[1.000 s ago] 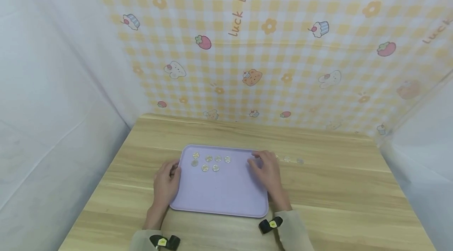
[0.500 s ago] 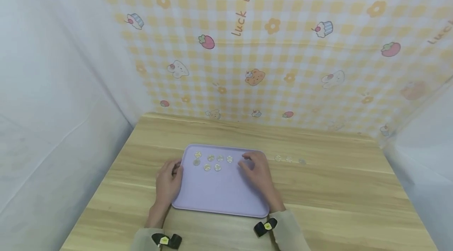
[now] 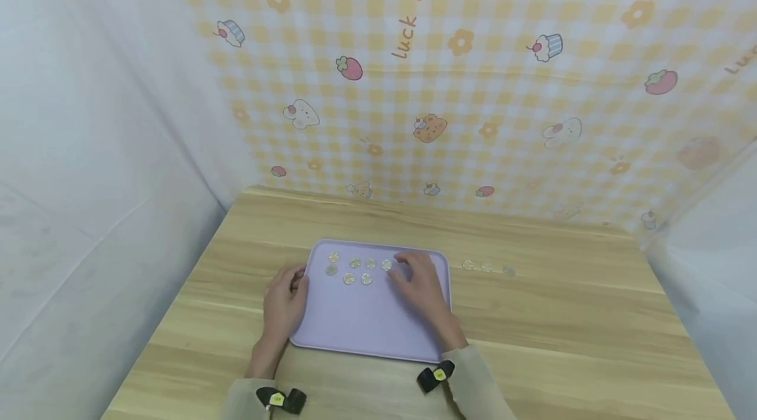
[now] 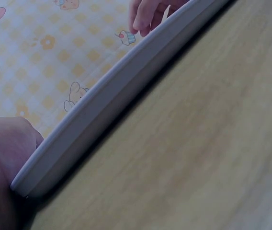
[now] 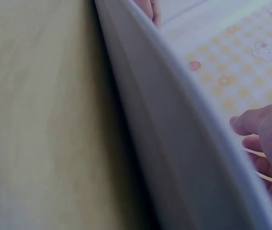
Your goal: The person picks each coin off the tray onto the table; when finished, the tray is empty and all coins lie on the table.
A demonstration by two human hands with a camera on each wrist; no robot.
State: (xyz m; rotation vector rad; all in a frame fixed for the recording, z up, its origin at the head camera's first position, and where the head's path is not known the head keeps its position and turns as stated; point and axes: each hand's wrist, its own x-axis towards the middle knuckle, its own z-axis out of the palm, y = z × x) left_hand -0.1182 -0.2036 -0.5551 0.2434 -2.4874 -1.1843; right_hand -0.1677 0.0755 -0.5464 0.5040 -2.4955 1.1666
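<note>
A lilac tray [image 3: 367, 321] lies on the wooden table. Several small round coins [image 3: 367, 279] are in its upper left part, in two rows. My left hand [image 3: 284, 305] grips the tray's left edge, the thumb along the rim; its other fingers are mostly hidden. Above the tray's upper right part is my right hand [image 3: 421, 285], index finger and thumb parted, fingertips right at the rightmost coin of the upper row. In the right wrist view, the right hand's fingers [image 5: 260, 124] are bent above the tray rim, with nothing seen between them.
Three more coins [image 3: 486, 267] lie in a row on the table [image 3: 562, 315] to the right of the tray. A yellow checked cloth [image 3: 437, 78] hangs behind the table, and white cloth [image 3: 106, 144] hangs at the sides.
My right hand has moved left across the tray, from its right edge to the upper row of coins. My left hand stays at the left edge. The view has shifted slightly.
</note>
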